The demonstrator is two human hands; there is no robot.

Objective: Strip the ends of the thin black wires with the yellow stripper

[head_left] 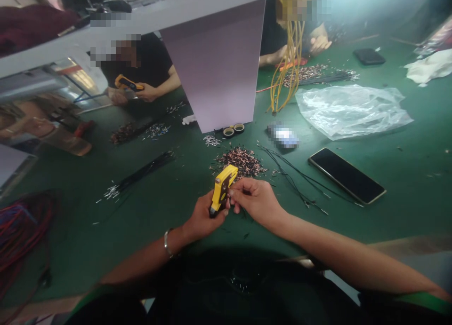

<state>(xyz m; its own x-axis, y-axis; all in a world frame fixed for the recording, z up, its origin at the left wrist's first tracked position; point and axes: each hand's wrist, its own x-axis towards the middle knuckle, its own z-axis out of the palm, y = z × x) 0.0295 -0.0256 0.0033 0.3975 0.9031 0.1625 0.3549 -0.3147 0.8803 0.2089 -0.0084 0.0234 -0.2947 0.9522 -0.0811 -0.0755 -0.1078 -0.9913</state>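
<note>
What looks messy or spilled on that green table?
The little wire pieces look spilled: a messy heap sits on the green mat, with stray bits scattered around it, close to the yellow crimping pliers. A crumpled plastic bag also lies loose nearby.

A yellow-and-black crimping tool [221, 189] is tilted, its yellow head angled away. Just behind it lies a loose heap of short copper-coloured wire pieces [242, 162].

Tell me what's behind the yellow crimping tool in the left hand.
Beyond the yellow crimping tool lies a heap of short copper-coloured wire pieces on the green mat. The tool hides the heap's near edge; the left hand covers whatever lies beneath it.
</note>
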